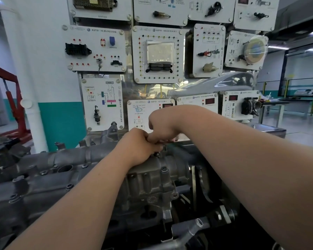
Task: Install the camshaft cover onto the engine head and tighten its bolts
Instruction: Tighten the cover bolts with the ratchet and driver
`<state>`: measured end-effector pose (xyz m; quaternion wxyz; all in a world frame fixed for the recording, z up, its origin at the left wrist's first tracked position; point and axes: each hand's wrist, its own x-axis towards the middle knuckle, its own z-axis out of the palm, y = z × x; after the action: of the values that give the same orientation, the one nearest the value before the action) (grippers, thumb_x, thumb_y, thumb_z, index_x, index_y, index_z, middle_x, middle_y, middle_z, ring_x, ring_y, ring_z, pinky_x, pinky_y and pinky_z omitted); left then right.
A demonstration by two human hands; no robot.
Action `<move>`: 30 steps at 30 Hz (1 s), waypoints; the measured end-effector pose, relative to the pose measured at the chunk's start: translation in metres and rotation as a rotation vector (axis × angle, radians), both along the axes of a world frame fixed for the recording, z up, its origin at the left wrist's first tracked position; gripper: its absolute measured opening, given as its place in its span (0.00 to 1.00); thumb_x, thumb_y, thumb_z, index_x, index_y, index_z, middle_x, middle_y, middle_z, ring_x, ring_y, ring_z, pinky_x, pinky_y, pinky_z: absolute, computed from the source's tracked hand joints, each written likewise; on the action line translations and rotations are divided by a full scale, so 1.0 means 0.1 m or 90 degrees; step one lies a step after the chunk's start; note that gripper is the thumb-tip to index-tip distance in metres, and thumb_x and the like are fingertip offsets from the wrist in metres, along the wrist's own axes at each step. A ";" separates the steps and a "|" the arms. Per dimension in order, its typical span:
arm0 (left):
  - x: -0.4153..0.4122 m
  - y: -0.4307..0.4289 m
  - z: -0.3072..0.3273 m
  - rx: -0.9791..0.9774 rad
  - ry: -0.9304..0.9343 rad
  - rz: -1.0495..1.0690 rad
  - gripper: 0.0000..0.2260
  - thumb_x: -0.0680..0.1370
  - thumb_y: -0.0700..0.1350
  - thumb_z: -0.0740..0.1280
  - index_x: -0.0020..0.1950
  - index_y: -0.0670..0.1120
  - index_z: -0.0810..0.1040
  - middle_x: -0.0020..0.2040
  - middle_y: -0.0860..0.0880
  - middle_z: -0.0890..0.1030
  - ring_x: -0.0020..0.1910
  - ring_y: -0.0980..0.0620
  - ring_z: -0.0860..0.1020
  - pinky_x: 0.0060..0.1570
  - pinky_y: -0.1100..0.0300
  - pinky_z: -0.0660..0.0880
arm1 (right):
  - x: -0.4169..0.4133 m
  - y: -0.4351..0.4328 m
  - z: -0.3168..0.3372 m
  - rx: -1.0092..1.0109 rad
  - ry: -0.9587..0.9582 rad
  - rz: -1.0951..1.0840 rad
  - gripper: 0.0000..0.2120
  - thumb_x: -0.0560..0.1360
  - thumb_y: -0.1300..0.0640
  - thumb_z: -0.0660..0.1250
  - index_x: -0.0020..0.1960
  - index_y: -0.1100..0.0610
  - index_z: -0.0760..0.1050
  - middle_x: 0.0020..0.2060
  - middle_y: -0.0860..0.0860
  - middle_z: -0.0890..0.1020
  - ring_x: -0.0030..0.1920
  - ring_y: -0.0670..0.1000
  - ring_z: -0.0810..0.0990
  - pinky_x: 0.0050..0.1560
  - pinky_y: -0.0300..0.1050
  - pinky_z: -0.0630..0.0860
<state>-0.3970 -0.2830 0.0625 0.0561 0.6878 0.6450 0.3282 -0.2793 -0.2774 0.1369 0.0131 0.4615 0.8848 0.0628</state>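
Sensor display panels (157, 53), red hoist (14, 98)

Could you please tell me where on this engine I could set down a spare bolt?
Free: the grey cast-metal camshaft cover between its round opening and the left hand, and the steel bench far right. Crowded: the far edge, where the right hand meets it over a small dark bolt.

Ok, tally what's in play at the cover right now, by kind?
hands: 2 (left hand, right hand)
camshaft cover: 1
bolt under the fingers: 1
total: 4
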 end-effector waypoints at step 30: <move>0.00 -0.04 -0.04 0.014 -0.021 -0.043 0.12 0.72 0.50 0.71 0.33 0.46 0.76 0.30 0.47 0.76 0.31 0.51 0.72 0.33 0.58 0.66 | 0.11 -0.02 0.02 0.048 -0.032 0.013 0.12 0.74 0.50 0.70 0.49 0.58 0.79 0.44 0.53 0.81 0.44 0.53 0.79 0.42 0.45 0.74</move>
<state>-0.3968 -0.2867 0.0586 0.0703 0.7043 0.6170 0.3441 -0.2684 -0.2791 0.1394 0.0173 0.4511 0.8858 0.1075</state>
